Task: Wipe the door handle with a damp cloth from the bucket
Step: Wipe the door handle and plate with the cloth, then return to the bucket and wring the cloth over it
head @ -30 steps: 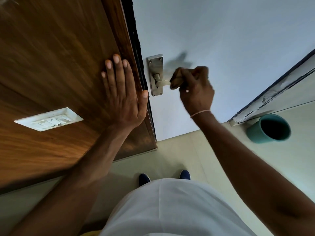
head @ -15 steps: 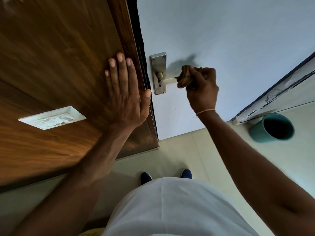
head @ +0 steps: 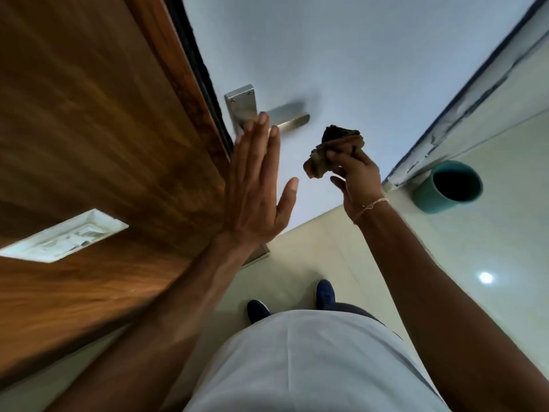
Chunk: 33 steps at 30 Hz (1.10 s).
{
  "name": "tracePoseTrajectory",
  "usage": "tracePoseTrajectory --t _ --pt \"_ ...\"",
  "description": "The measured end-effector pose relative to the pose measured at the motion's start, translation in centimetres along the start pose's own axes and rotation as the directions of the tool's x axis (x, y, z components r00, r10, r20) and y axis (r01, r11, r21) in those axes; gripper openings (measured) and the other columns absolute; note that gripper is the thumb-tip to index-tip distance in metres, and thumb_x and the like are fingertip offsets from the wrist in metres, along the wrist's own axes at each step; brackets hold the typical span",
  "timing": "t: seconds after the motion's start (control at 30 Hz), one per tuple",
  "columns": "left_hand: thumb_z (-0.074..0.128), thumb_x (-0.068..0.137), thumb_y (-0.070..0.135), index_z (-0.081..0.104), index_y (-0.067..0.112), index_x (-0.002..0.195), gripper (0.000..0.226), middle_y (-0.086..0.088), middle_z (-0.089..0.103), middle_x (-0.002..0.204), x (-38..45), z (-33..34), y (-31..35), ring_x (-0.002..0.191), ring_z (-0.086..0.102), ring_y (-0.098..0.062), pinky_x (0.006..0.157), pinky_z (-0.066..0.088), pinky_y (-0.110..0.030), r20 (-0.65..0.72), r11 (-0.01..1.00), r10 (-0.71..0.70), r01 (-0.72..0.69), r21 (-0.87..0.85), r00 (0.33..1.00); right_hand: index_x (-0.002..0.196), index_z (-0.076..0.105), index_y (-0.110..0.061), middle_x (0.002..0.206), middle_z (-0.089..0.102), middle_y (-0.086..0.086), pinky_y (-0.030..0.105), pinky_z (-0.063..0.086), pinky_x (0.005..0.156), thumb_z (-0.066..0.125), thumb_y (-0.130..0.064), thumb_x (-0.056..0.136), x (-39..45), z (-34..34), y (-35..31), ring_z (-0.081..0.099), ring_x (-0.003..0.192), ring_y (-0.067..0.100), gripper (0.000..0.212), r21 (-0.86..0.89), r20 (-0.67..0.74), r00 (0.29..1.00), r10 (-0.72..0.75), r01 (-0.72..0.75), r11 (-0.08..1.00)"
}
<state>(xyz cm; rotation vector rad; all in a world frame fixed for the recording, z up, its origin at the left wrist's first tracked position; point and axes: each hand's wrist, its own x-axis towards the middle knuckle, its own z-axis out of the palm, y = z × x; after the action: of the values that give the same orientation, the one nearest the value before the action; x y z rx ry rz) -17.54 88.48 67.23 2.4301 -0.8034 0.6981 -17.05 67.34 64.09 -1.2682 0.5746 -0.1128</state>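
Seen from the head camera, a person in a white top stands facing a pale door [head: 341,55], arms raised before a metal door handle [head: 289,121] mounted on its steel backplate [head: 240,107]. The right hand [head: 356,173] grips a crumpled brown cloth [head: 329,150], thumb and fingers pinching the bunched fabric, which sits clear of the lever, just below and to the right of it. The left hand [head: 255,185] is held flat and open, fingers straight and pressed close together, thumb spread out to the side; its fingertips overlap the backplate in the frame, though whether they touch it cannot be told. To the left runs a brown wooden panel [head: 89,114] carrying a white switch plate [head: 65,236]. A teal bucket [head: 448,187] stands on the pale tiled floor [head: 490,263] to the right, against the foot of the wall, well apart from the cloth. A thin thread bracelet [head: 371,205] circles the right wrist, and two dark blue shoes [head: 325,292] show below.
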Motion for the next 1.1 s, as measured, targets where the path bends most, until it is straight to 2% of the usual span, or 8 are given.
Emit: tracePoseTrajectory --t 0.17,0.3,0.4,0.47,0.6,0.83,0.97,1.1 --pt "0.039 0.113 0.041 0.048 0.007 0.159 0.058 -0.012 0.048 0.165 1.0 4.3 2.4 0.154 0.043 -0.025 0.128 0.035 -0.044 0.296 0.901 -0.141 0.247 -0.357 0.945 0.117 0.071 -0.011 0.120 0.073 0.012 0.043 0.057 0.108 0.058 -0.008 0.099 -3.1 -4.5 0.3 0.072 0.117 0.031 0.022 0.382 0.086 0.985 0.152 -0.173 0.908" --pt "0.036 0.105 0.054 0.069 0.027 0.126 0.047 0.008 0.075 0.126 3.6 6.9 6.0 0.121 0.067 -0.007 0.107 0.050 -0.035 0.665 0.528 -0.245 0.672 -0.519 0.706 0.123 0.062 -0.007 0.131 0.063 0.019 0.045 0.058 0.103 0.051 -0.009 0.096 -4.4 -9.7 0.1 0.064 0.122 0.035 0.030 0.509 0.131 0.980 0.148 -0.195 0.838" --pt "0.041 0.114 0.046 0.076 0.021 0.119 0.043 0.003 0.081 0.114 5.6 9.2 9.2 0.110 0.074 -0.010 0.099 0.058 -0.039 0.777 0.442 -0.185 0.757 -0.481 0.602 0.133 0.056 -0.003 0.141 0.057 0.028 0.051 0.056 0.111 0.047 -0.009 0.092 -3.9 -14.1 -0.5 0.058 0.130 0.042 0.042 0.499 0.120 0.976 0.181 -0.217 0.839" --pt "0.044 0.116 0.039 0.076 0.013 0.119 0.041 -0.001 0.082 0.113 6.7 11.3 11.9 0.108 0.076 -0.012 0.097 0.062 -0.039 0.820 0.442 -0.154 0.781 -0.442 0.551 0.139 0.054 0.009 0.147 0.055 0.036 0.061 0.043 0.122 0.043 -0.008 0.092 -3.3 -17.4 -1.1 0.056 0.138 0.052 0.050 0.510 0.092 0.972 0.218 -0.234 0.828" --pt "0.058 0.110 0.021 0.077 0.003 0.115 0.026 -0.010 0.082 0.107 9.0 15.7 18.0 0.104 0.079 -0.023 0.097 0.066 -0.047 0.856 0.425 -0.139 0.810 -0.403 0.498 0.125 0.062 -0.005 0.116 0.066 0.020 0.058 0.053 0.109 0.043 -0.023 0.097 -2.4 -24.3 -3.1 0.068 0.103 0.037 0.038 0.499 0.072 0.981 0.182 -0.194 0.844" --pt "0.074 0.102 0.020 0.079 0.004 0.108 0.018 -0.009 0.082 0.097 12.4 21.8 27.8 0.098 0.080 -0.027 0.096 0.066 -0.050 0.870 0.431 -0.089 0.806 -0.406 0.485 0.149 0.055 0.001 0.153 0.056 0.032 0.067 0.046 0.118 0.059 -0.011 0.098 -0.1 -35.3 -4.4 0.053 0.144 0.052 0.052 0.550 -0.015 0.977 0.215 -0.171 0.817" --pt "0.078 0.099 0.031 0.078 0.009 0.099 0.022 -0.010 0.082 0.096 14.5 25.7 31.5 0.099 0.080 -0.030 0.097 0.065 -0.054 0.845 0.472 -0.079 0.766 -0.436 0.530 0.145 0.059 0.007 0.144 0.066 0.028 0.047 0.064 0.100 0.054 -0.005 0.102 1.1 -39.7 -3.9 0.063 0.136 0.046 0.045 0.581 -0.090 0.955 0.283 -0.181 0.794" --pt "0.072 0.104 0.025 0.076 0.007 0.108 0.019 -0.014 0.083 0.107 17.2 29.6 34.4 0.103 0.081 -0.029 0.094 0.067 -0.045 0.903 0.313 -0.048 0.865 -0.392 0.426 0.129 0.067 -0.007 0.120 0.073 0.015 0.037 0.062 0.099 0.049 -0.005 0.106 2.1 -44.0 -4.4 0.072 0.106 0.028 0.029 0.705 -0.039 0.966 0.257 -0.156 0.692"
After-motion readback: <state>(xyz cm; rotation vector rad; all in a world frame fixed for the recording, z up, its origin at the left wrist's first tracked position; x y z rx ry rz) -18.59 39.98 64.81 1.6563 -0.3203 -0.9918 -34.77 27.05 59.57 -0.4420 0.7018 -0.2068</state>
